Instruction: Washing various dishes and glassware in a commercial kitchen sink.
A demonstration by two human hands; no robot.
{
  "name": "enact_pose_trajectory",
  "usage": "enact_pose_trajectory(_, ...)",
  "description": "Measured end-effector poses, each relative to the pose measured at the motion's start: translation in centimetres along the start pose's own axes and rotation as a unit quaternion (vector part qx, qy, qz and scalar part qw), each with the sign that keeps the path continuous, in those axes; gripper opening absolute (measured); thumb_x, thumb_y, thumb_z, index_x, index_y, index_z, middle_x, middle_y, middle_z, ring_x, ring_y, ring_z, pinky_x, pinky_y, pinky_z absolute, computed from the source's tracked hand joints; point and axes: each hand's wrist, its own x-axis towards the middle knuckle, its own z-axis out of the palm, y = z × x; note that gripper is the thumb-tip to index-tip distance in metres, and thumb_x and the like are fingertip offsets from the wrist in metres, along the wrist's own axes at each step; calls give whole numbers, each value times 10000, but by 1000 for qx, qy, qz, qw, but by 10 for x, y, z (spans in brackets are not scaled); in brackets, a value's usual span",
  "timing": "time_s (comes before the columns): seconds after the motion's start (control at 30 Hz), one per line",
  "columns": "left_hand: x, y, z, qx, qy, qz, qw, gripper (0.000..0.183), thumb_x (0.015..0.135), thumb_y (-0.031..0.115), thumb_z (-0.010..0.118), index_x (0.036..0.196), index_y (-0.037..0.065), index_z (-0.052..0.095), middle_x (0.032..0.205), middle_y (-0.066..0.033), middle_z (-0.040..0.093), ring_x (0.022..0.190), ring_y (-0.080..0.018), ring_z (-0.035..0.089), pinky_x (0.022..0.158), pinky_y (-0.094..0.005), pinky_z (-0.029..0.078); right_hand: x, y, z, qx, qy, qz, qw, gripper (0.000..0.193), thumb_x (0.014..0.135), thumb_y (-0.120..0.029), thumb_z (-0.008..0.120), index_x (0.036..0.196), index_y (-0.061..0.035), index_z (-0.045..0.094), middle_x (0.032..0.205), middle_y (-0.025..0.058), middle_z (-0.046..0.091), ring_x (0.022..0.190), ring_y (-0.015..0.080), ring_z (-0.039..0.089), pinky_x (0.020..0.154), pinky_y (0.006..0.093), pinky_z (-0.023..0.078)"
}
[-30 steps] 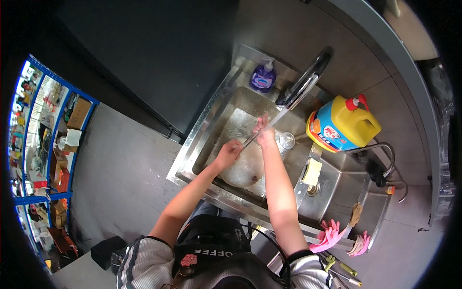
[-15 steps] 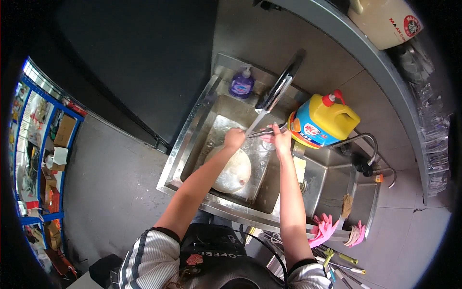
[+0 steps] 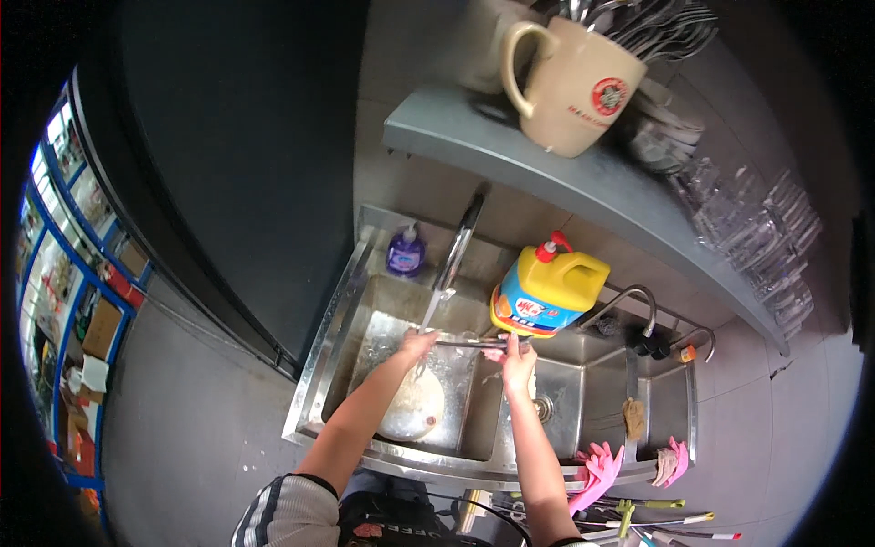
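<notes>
Rectangular stainless-steel sink (image 3: 310, 399) lined grey wall (image 3: 415, 187). Above basin: slender dark metallic utensil (image 3: 469, 345), ends gripped by left hand (image 3: 418, 345) and right hand (image 3: 518, 365). Seemed light, stiff, slippery; ends suited holding.

Dressed in a pale grey ribbed top (image 3: 299, 525), with dark stripes along the short left sleeve (image 3: 310, 503) and a black cuff band (image 3: 319, 484). Fronted by a black apron-like garment (image 3: 387, 512) bearing pale lettering (image 3: 412, 535) and a small red emblem (image 3: 367, 530), beside a thin black cable (image 3: 497, 512). Completed by a bare left hand (image 3: 417, 345) and bare right hand (image 3: 519, 366).
</notes>
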Motion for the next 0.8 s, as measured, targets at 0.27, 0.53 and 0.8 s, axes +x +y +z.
enact_pose_trajectory(0.27, 8, -21, -37, -224, -66, -84, 969, 207, 777, 250, 516, 849, 55, 506, 838, -86, 579, 772, -177, 557, 684, -291, 461, -72, -74, -39, -330, -32, -123, 935, 272, 871, -163, 393, 815, 81, 499, 679, 115, 586, 576, 151, 607, 515, 259, 470)
enact_pose_trajectory(0.53, -15, -26, -47, -225, -27, -158, 961, 211, 793, 215, 434, 827, 21, 511, 811, -108, 583, 756, -206, 566, 662, -300, 475, -106, -246, -40, -158, 30, -272, 949, 231, 870, -193, 412, 805, 12, 497, 741, 142, 593, 544, 151, 583, 502, 243, 477)
enact_pose_trajectory(0.8, -27, -5, -51, -227, -31, -123, 966, 218, 804, 193, 374, 869, 13, 479, 822, -128, 580, 752, -222, 571, 648, -335, 483, -104, -439, 13, -165, 4, -457, 874, 306, 859, -214, 437, 945, 76, 484, 904, 211, 557, 741, 187, 584, 650, 247, 490)
